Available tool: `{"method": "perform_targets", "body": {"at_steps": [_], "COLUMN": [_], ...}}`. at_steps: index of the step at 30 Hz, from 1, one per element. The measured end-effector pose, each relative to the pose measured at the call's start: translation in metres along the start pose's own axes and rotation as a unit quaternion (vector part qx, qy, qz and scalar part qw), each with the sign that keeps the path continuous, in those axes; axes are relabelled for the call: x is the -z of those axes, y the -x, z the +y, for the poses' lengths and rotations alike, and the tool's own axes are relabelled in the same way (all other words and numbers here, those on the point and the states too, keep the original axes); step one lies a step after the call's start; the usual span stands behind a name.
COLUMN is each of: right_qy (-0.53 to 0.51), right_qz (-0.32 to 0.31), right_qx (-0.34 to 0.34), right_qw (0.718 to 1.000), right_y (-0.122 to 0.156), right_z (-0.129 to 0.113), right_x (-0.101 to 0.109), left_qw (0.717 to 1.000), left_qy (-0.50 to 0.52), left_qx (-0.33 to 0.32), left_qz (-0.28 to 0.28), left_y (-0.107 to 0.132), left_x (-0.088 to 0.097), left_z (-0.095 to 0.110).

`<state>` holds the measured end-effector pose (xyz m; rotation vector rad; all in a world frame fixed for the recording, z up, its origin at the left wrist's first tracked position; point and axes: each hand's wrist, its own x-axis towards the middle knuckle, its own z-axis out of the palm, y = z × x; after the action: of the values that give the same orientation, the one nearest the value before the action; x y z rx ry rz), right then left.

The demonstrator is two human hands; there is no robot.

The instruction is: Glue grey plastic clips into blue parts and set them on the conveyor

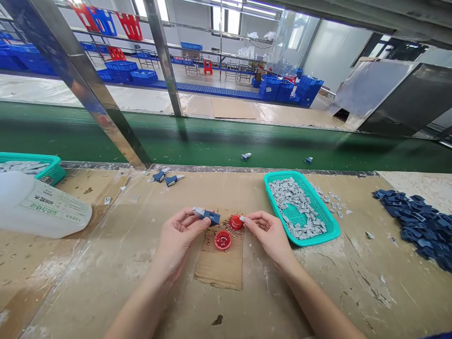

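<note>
My left hand [181,234] is closed on a small dark blue plastic part with a pale grey tip [208,216], held above the bench. Between the thumb and fingers of my right hand [266,230] is a small light grey plastic piece [242,218], at the edge of a red cap [235,222]. A second red cap [222,240], with shiny liquid inside, sits nearer to me. Both caps rest on a stained strip of cardboard [219,273]. Right of my right hand stands a turquoise basket [334,230] with many light grey pieces in it.
Dark blue parts [420,226] lie heaped at the right. A white plastic jug [52,207] lies at the left, near another turquoise basket [52,169]. Across the back runs a green conveyor belt [212,146] carrying small parts. A metal post [88,94] rises at the left.
</note>
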<state>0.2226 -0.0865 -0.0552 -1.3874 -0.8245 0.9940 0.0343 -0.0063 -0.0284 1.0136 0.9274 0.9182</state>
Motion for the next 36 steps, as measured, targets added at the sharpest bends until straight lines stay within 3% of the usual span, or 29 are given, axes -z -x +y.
{"method": "perform_targets", "body": {"at_steps": [10, 21, 25, 31, 36], "right_qy": [-0.080, -0.037, -0.049, -0.065, -0.101], "right_qz": [-0.087, -0.112, -0.136, -0.141, -0.097], "right_qx": [-0.006, -0.013, -0.014, 0.004, 0.011], "right_qw": [0.993, 0.993, 0.989, 0.988, 0.990], "right_y": [0.018, 0.018, 0.019, 0.020, 0.024], "right_z": [-0.020, -0.017, -0.016, -0.015, -0.016], "right_x": [-0.005, -0.010, -0.010, -0.012, -0.014], "left_qw": [0.997, 0.998, 0.997, 0.994, 0.991], "left_qy": [-0.027, -0.028, -0.044, -0.052, -0.054], "left_qx": [0.001, 0.006, -0.027, -0.047, -0.040], "left_qz": [-0.071, -0.062, -0.062, -0.089, -0.118], "left_y": [0.009, 0.013, 0.016, 0.019, 0.018], "left_x": [-0.017, -0.025, -0.027, -0.026, -0.030], "left_z": [-0.009, -0.009, -0.010, -0.015, -0.016]}}
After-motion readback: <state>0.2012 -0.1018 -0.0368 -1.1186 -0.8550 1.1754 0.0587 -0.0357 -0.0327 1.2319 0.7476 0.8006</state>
